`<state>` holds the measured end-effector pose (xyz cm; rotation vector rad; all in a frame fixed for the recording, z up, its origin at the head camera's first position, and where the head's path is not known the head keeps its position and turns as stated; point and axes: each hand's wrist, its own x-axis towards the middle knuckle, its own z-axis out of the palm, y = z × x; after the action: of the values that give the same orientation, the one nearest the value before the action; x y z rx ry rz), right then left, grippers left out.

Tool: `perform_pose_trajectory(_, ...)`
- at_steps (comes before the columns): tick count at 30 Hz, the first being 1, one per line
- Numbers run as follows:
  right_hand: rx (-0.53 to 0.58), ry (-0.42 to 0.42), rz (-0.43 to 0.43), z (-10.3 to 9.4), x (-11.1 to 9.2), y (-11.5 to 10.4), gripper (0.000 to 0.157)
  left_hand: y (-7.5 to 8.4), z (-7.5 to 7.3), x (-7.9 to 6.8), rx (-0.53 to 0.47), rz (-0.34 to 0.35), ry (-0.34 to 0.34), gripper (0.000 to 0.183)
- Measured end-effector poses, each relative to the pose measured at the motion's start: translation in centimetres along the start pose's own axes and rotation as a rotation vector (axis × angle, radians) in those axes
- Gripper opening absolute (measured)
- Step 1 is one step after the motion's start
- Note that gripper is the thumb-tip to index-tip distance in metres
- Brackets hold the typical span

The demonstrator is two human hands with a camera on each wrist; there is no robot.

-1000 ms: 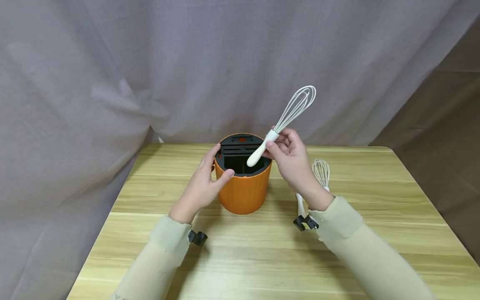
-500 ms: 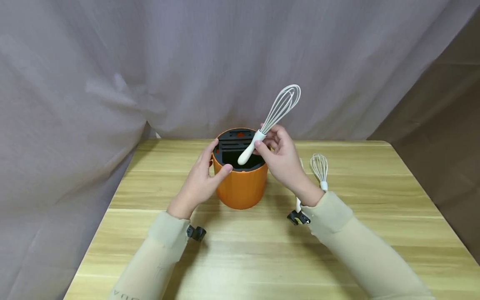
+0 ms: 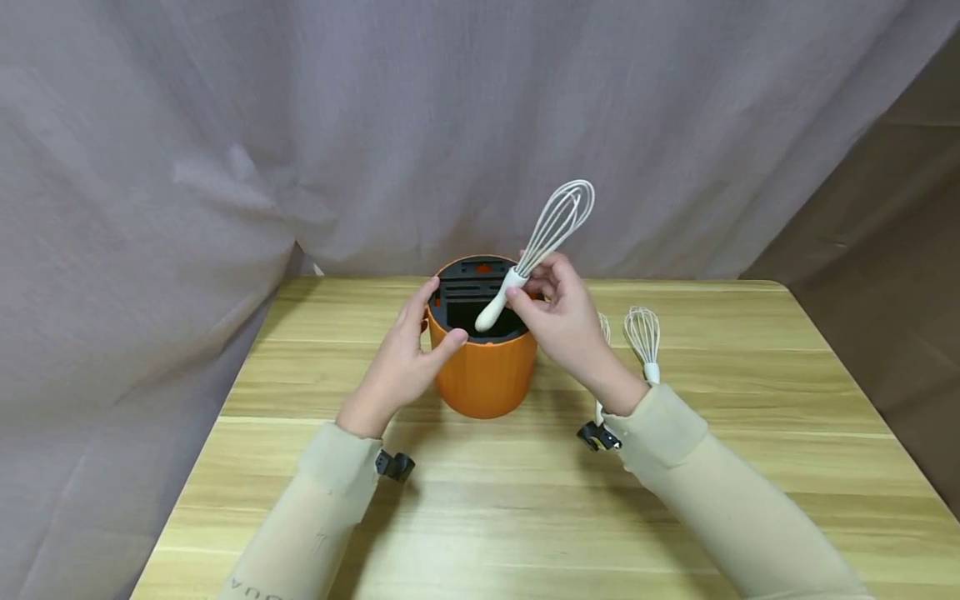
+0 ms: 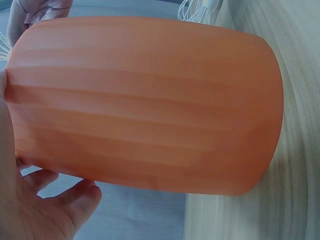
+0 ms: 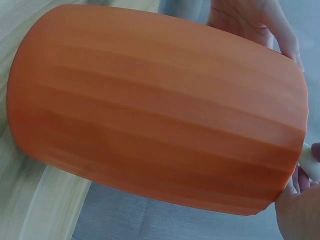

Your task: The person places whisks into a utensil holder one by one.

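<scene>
An orange utensil holder (image 3: 486, 379) with a black slotted insert (image 3: 480, 292) stands on the table. My left hand (image 3: 405, 354) grips its left side, thumb at the near rim and fingers spread along the far left. Over its wide opening, my right hand (image 3: 566, 321) pinches a white whisk (image 3: 491, 310) near the top of the handle. The whisk tilts, handle end down over the opening, wire loops up and to the right. In both wrist views the ribbed orange wall (image 4: 145, 105) fills most of the picture; part of the whisk handle (image 5: 310, 162) shows beside the right hand's fingers.
Two more white whisks lie on the wooden table (image 3: 495, 517) to the right: one whisk (image 3: 642, 333) in plainer sight, the other whisk (image 3: 604, 327) mostly behind my right wrist. A grey curtain (image 3: 450, 125) hangs behind the table's far edge.
My right hand has carried the whisk left, further over the opening, and a little lower in the last half second. The left hand stays on the holder; the head view has shifted slightly.
</scene>
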<state>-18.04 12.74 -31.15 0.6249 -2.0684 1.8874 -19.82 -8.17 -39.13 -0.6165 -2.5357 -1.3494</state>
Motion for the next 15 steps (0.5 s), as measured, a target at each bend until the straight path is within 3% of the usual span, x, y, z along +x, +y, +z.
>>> perform_pose_trajectory(9, -0.066, -0.028, 0.007, 0.6, -0.4, 0.1, 0.043, -0.4, 0.0, -0.2, -0.004, -0.002, 0.001, 0.075)
perform_pose_trajectory(15, -0.141, -0.045, -0.033, 1.2, -0.3, 0.2, 0.038, -0.7, -0.1, -0.2, 0.005, -0.007, -0.001, 0.075)
